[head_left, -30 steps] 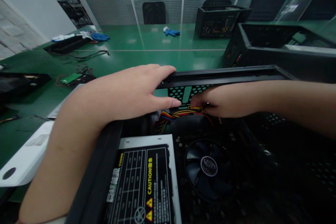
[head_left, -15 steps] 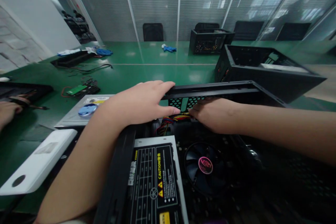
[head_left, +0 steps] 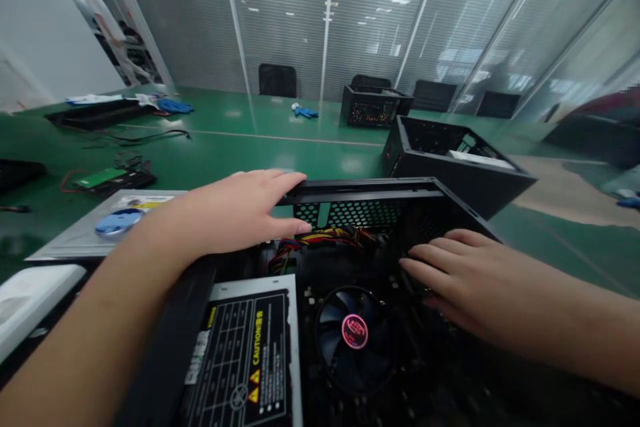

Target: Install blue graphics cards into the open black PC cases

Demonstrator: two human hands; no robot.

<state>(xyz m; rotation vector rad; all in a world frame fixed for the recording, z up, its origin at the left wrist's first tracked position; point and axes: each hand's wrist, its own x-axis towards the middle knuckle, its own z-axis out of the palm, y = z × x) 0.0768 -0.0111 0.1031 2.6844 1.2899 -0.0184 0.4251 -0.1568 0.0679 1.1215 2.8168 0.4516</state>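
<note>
An open black computer case point(head_left: 370, 185) lies in front of me. My left hand point(head_left: 245, 210) grips its far left rim, fingers over the top and thumb along the inner side. Beside the thumb runs a bundle of red, yellow and black cables point(head_left: 325, 237). My right hand point(head_left: 465, 267) hovers over the case's dark right interior, fingers spread, some fingertips hidden in shadow; nothing shows in it. Between my arms are a labelled power supply point(head_left: 250, 347) and a cooling fan point(head_left: 355, 340) with a red hub.
At left lie a silver metal panel point(head_left: 75, 227), a white oblong object point(head_left: 35, 287) and a green circuit board point(head_left: 103, 178). Two more black cases point(head_left: 450, 167) stand beyond, near blue gloves point(head_left: 305, 111). A person point(head_left: 103, 13) is in the background; another is partly visible at the right edge.
My right hand has moved back from the cables by the perforated wall, towards the right and nearer me, and its fingers have spread. My left hand stays on the rim. The view has turned right.
</note>
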